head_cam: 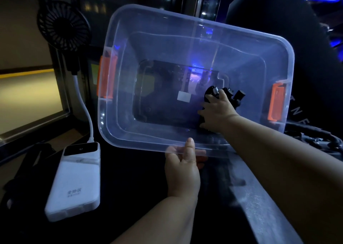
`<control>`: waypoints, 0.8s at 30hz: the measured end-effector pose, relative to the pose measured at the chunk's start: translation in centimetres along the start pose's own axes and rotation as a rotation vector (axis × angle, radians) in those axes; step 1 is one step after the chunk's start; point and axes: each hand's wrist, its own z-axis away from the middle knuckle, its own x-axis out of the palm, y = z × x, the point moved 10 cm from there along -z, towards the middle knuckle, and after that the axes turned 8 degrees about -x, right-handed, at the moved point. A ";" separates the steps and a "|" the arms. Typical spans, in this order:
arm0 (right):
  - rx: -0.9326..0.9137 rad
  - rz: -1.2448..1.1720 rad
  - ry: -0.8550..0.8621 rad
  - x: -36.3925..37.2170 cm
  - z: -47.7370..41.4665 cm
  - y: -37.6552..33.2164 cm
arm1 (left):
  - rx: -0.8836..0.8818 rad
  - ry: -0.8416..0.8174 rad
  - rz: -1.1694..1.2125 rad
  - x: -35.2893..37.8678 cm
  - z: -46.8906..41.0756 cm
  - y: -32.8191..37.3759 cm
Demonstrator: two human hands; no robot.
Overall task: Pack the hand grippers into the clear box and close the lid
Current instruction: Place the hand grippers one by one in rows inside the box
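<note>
Head view. The clear box, lidless and tipped with its opening toward the camera, fills the centre of the view; all positions are given relative to it.

The left hand grips the near rim, thumb lying over the edge and fingers curled beneath it. The right hand reaches inside over the same rim and holds a black hand gripper against the right part of the box floor, with its fingers wrapped round the handles. The hand and forearm cover much of the gripper, so whether more than one is held cannot be told.

An orange latch sits on the left end wall and a second orange latch on the right end wall. A small white label shows on the floor near its middle.

A white power bank lies left of the near corner. A white cable rises from it beside the left wall to a black fan above the far left corner.

A dark chair stands behind the far right corner. A translucent panel lies below the near right corner, partly under the right forearm; whether it is the lid cannot be told.
</note>
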 end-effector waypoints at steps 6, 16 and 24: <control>0.035 -0.097 0.097 -2.1 1.4 1.4 | 0.008 0.006 -0.008 -0.1 -0.1 0.2; 0.383 -0.594 0.751 -5.1 14.2 5.5 | 0.014 -0.036 0.024 0.3 0.5 0.8; 0.741 -0.943 0.683 3.0 25.2 7.4 | 0.058 -0.056 -0.014 0.5 0.9 1.0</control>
